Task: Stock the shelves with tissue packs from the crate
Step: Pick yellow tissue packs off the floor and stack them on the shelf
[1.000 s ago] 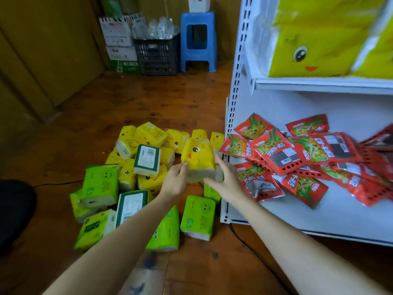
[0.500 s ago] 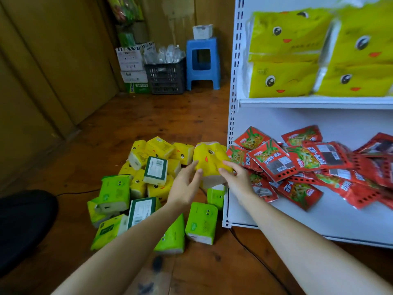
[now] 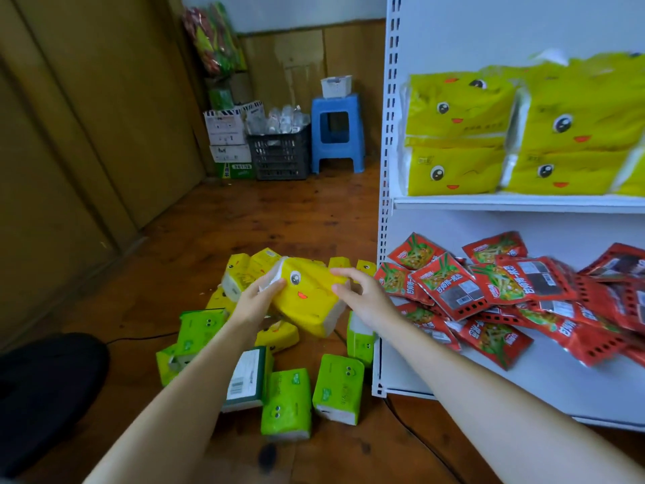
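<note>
A yellow tissue pack [image 3: 307, 298] with a cartoon face is lifted above the floor pile, tilted. My left hand [image 3: 256, 302] grips its left end and my right hand [image 3: 363, 296] grips its right end. Below lies a heap of yellow tissue packs [image 3: 244, 274] and green tissue packs [image 3: 286, 399] on the wooden floor. The white shelf unit [image 3: 516, 202] stands to the right; its upper shelf holds stacked yellow tissue packs [image 3: 457, 134].
Red snack packets [image 3: 523, 295] cover the lower shelf. At the back stand a blue stool [image 3: 336, 134], a black crate [image 3: 279, 155] of plastic items and cardboard boxes [image 3: 227, 131]. A dark object [image 3: 45, 389] lies at the left. A cable [image 3: 419, 438] runs past the shelf base.
Both hands closed on the yellow pack and raised it off the pile, tilting it. The view lifted, showing more of the upper shelf.
</note>
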